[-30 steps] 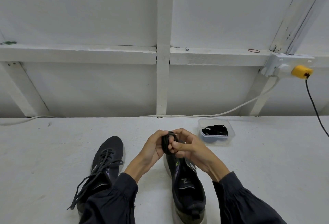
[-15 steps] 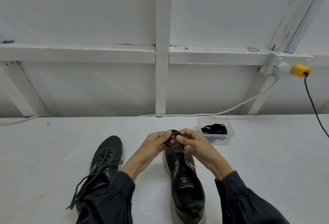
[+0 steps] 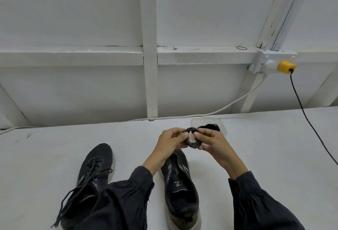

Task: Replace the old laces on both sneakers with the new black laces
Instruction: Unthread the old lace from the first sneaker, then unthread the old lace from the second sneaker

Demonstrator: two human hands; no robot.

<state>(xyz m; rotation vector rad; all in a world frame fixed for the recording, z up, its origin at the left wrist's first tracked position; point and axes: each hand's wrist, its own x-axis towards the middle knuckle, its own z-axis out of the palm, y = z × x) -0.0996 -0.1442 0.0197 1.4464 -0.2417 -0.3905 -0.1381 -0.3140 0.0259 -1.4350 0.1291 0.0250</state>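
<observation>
Two black sneakers lie on the white floor. The left sneaker (image 3: 95, 171) still carries its dark lace, with loose ends trailing toward me. The right sneaker (image 3: 180, 184) has no lace in its eyelets. Above its toe, my left hand (image 3: 169, 141) and my right hand (image 3: 212, 144) pinch a dark lace coiled into a small ring (image 3: 193, 138), one hand on each side. Behind my right hand a clear plastic container (image 3: 222, 126) holds black laces (image 3: 210, 127).
A white wall with beams stands just beyond the floor. A white cable (image 3: 201, 114) runs along its base to a socket box with a yellow plug (image 3: 286, 67). A black cord (image 3: 307, 118) hangs down across the floor at right.
Both hands have lifted the coiled lace higher and away from the right sneaker's toe, and have spread it into an open ring. The view has tilted down slightly.
</observation>
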